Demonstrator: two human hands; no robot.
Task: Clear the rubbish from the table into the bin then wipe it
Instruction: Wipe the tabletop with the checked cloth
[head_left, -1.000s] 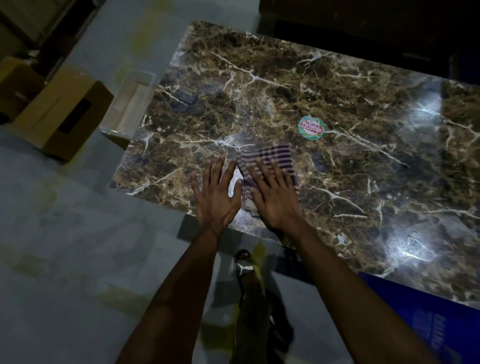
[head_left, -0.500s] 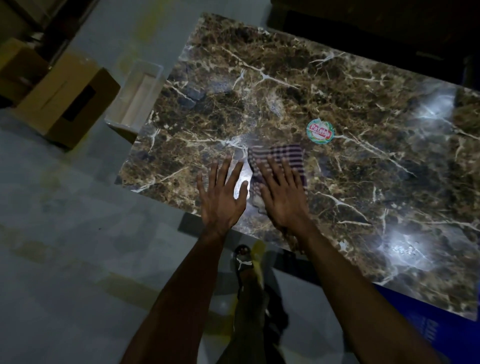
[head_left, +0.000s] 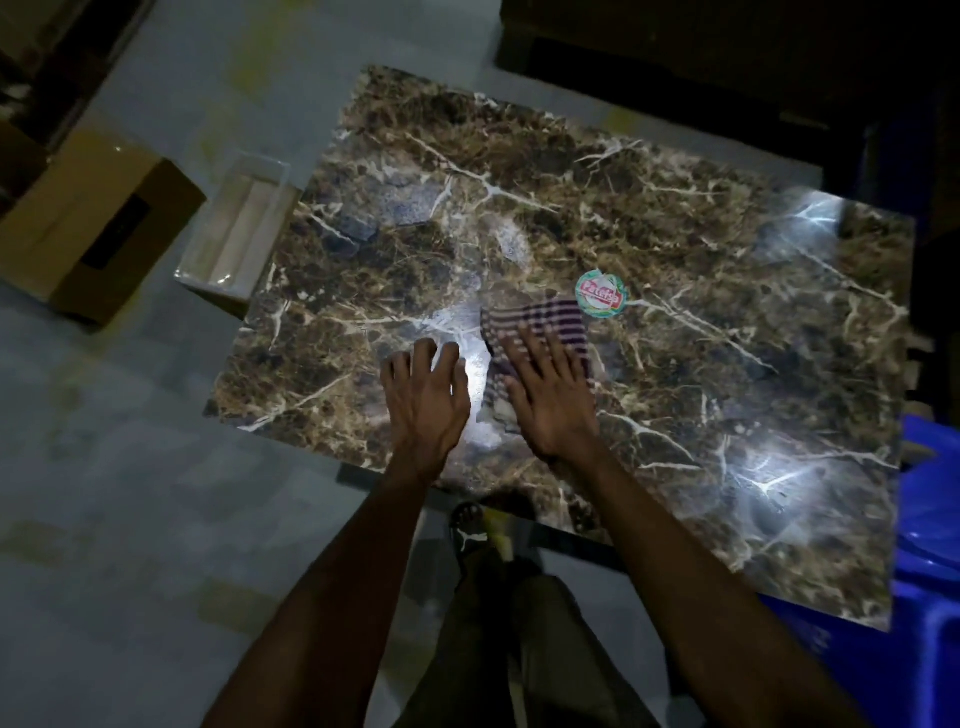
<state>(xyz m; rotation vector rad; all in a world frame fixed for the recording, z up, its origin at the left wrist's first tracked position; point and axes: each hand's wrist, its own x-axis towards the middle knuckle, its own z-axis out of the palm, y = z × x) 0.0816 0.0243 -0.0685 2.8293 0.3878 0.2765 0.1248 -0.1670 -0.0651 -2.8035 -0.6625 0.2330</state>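
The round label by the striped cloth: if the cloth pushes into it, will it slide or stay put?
The round label lies flat on the glossy marble table, so probably thin and light. It may slide, unless stuck down, which I cannot tell. The striped cloth already touches its edge.

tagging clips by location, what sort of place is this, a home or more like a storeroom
Probably a storeroom or workshop corner rather than a living room: cardboard boxes sit on a bare, stained concrete floor, a blue plastic bin stands beside the marble-patterned table, and the lighting is dim.
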